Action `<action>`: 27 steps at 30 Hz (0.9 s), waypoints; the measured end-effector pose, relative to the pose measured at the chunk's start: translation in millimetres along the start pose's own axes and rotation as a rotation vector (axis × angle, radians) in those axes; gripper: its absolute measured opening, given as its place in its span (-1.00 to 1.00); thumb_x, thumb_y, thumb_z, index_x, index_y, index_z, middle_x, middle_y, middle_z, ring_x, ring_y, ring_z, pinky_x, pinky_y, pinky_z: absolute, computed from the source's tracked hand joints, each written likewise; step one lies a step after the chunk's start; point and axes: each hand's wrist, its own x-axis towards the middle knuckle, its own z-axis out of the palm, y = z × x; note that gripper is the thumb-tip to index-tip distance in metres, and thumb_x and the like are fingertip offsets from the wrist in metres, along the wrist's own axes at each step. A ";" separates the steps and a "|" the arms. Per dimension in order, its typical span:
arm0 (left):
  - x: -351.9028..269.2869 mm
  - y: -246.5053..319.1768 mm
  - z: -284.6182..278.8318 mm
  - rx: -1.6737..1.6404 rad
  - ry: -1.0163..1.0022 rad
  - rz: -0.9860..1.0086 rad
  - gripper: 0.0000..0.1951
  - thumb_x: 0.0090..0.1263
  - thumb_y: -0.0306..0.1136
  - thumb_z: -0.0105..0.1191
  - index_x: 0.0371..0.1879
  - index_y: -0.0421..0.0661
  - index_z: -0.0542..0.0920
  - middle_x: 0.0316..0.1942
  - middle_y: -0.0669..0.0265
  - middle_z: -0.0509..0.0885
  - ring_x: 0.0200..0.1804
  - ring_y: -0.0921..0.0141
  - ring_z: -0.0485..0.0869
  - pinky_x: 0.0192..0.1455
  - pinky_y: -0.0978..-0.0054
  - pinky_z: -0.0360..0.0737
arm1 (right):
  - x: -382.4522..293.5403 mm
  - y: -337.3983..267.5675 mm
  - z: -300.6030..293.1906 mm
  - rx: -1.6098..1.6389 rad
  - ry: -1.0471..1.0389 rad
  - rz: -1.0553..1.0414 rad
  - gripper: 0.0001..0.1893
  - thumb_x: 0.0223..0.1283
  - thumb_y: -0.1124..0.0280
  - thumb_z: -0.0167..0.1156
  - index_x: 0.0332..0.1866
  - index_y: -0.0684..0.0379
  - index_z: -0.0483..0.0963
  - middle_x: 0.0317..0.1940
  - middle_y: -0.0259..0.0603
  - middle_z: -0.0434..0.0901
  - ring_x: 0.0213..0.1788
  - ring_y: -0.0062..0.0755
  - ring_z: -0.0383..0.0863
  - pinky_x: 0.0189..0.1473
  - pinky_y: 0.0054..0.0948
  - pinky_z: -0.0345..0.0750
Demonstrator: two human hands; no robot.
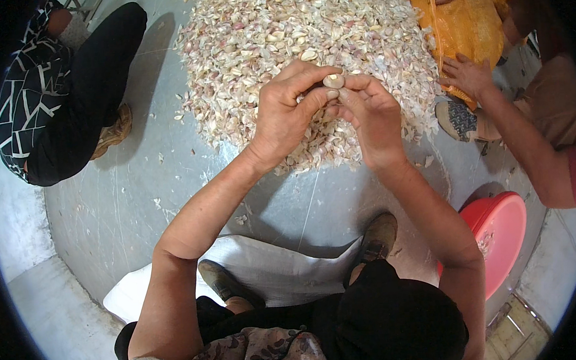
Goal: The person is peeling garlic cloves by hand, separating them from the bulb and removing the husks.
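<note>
Between the fingertips of both hands is a garlic clove (333, 81), pale with a cut or bare spot on top. My left hand (289, 104) pinches it from the left with thumb and index finger. From the right, my right hand (372, 112) holds it with thumb and fingers, the other fingers curled. Both hands are above the near part of a broad heap of garlic cloves and papery skins (271, 39) spread on the grey floor.
A pink plastic basin (504, 247) stands on its side at the right. A white woven sack (272, 259) lies by my shoes. At the upper right a person's hands hold an orange mesh sack (465, 29). Another person in black trousers (97, 77) squats at the left. Skin scraps dot the floor.
</note>
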 end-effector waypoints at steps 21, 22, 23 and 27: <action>-28.1 -29.1 -3.2 0.152 -0.245 -0.232 -0.72 0.51 -0.18 0.01 -0.31 -0.17 0.53 -0.48 0.19 0.49 -0.39 0.29 0.57 -0.26 0.30 0.51 | 2.2 7.8 -21.9 -0.420 -0.291 -0.037 -0.81 0.27 0.61 0.01 -0.03 0.25 0.38 -0.29 -0.34 0.48 -0.30 -0.71 0.46 -0.31 -0.62 0.44; -24.9 -35.5 -6.5 0.304 -0.184 -0.058 -0.73 0.50 -0.19 0.01 -0.28 -0.17 0.55 -0.33 0.15 0.54 -0.24 0.18 0.60 -0.16 0.22 0.54 | 5.9 5.2 -31.1 -0.711 -0.295 -0.107 -0.79 0.25 0.62 0.04 -0.02 0.24 0.40 -0.20 -0.25 0.50 -0.28 -0.55 0.55 -0.24 -0.50 0.52; -17.8 -43.9 -15.2 0.345 -0.084 -0.052 -0.75 0.49 -0.20 0.01 -0.25 -0.17 0.56 -0.24 0.13 0.54 -0.16 0.16 0.59 -0.08 0.21 0.54 | 12.7 5.7 -34.6 -0.867 -0.259 -0.183 -0.77 0.23 0.60 0.07 -0.01 0.23 0.40 -0.16 -0.22 0.50 -0.23 -0.47 0.56 -0.19 -0.44 0.53; 23.8 -102.3 -90.2 0.724 0.318 0.037 -0.70 0.42 -0.27 0.06 0.00 -0.20 0.57 0.26 0.00 0.42 0.32 0.01 0.38 0.35 0.15 0.37 | 48.2 19.4 -51.3 -1.368 -0.253 -0.529 -0.54 0.09 0.43 0.31 0.13 0.13 0.39 0.17 -0.14 0.40 0.23 -0.07 0.40 0.22 -0.06 0.34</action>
